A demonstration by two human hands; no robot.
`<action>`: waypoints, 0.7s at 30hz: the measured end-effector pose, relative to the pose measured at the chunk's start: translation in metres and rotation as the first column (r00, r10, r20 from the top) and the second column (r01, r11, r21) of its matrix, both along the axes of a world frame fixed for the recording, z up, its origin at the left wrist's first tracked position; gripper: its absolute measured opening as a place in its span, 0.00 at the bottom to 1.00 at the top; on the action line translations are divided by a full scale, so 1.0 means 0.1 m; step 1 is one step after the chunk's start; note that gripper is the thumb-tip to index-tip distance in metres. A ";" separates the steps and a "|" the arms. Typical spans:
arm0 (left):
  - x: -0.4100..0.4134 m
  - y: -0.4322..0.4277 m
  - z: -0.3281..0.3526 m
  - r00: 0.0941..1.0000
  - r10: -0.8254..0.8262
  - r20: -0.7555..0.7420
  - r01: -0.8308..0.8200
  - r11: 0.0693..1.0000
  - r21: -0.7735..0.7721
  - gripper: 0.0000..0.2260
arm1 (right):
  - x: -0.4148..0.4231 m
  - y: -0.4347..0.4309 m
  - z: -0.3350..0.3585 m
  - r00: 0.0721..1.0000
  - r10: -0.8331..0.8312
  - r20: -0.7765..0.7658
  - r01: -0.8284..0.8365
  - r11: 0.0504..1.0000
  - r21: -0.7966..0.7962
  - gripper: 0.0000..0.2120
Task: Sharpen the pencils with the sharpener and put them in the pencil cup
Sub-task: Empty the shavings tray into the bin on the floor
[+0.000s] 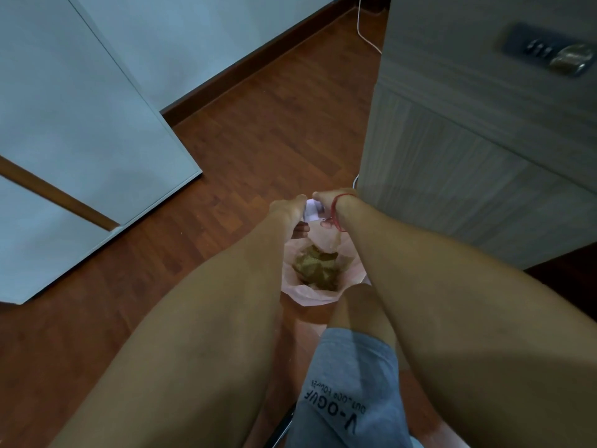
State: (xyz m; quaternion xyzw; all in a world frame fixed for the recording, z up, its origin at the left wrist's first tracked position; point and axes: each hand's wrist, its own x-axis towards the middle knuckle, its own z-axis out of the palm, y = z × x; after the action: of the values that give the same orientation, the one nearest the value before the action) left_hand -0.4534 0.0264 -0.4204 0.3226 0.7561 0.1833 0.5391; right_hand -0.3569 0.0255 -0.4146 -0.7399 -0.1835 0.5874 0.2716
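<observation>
Both my arms reach down over a small bin lined with a pink bag (310, 294) that stands on the floor. My left hand (289, 210) and my right hand (329, 202) meet above it and together pinch a small white object (312, 211), mostly hidden by my fingers, so I cannot tell what it is. Brownish material (315, 268) lies inside the bag. No pencil, pencil cup or clear sharpener shape shows in the head view.
A grey wood-grain cabinet (468, 140) with a dark recessed handle (546, 50) stands close on the right. A pale blue panel (80, 140) leans at the left. Reddish wooden floor (258, 140) runs between them. A white cable (363, 27) trails at the top.
</observation>
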 end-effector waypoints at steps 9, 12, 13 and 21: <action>0.00 0.04 -0.01 1.000 0.012 0.014 -0.012 1.000 0.015 0.21 | 0.01 0.06 -0.03 0.999 0.008 0.044 -0.008 1.000 0.020 0.12; 0.00 0.04 0.00 1.000 -0.007 0.030 0.008 1.000 -0.005 0.19 | 0.02 0.07 0.00 0.996 0.081 0.025 -0.081 0.997 -0.001 0.07; 0.00 0.04 0.01 1.000 -0.007 0.029 0.007 1.000 -0.011 0.18 | 0.02 0.06 0.03 0.994 0.104 0.010 -0.104 0.995 -0.005 0.07; 0.02 0.06 -0.01 0.999 0.000 0.040 0.000 1.000 0.000 0.19 | 0.07 0.06 0.11 0.987 0.154 -0.046 -0.154 0.988 0.006 0.08</action>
State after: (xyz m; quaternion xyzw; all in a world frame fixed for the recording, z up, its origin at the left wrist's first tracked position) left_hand -0.4512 0.0320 -0.4214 0.3188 0.7450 0.1900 0.5543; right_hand -0.3496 0.0318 -0.4032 -0.7094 -0.2344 0.6235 0.2305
